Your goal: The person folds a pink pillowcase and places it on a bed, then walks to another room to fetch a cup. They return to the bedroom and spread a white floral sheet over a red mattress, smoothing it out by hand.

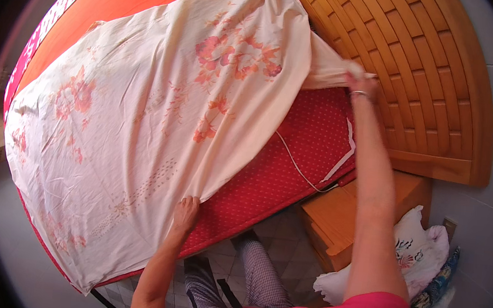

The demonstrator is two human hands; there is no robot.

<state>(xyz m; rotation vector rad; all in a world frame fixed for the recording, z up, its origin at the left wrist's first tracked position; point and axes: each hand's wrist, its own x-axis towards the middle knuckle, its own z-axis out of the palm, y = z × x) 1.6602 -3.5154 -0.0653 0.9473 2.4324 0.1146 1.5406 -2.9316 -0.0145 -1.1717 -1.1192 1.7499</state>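
Sheet, pale with orange flowers (144,102): draped across most of the red mattress (314,128), its left end reaching the mattress's far left edge. Lengthwise creases; these could set as ridges if the two ends are tensioned unevenly.

Left hand (186,212): above the mattress's near side, fingers closed on the sheet's edge. A hard tug here could drag the cloth askew and bare the mattress's opposite side.

Cord, white (296,163): loose across the mattress's bare strip, running off its near edge; could snag or leave a lump if cloth covers it.

Right hand (362,85): at the mattress's right end, blurred, fingers apparently gripping a bunched sheet corner. Too light a hold could let it slip.

Headboard, wooden (419,81): at the mattress's right end; could catch the corner in the gap.
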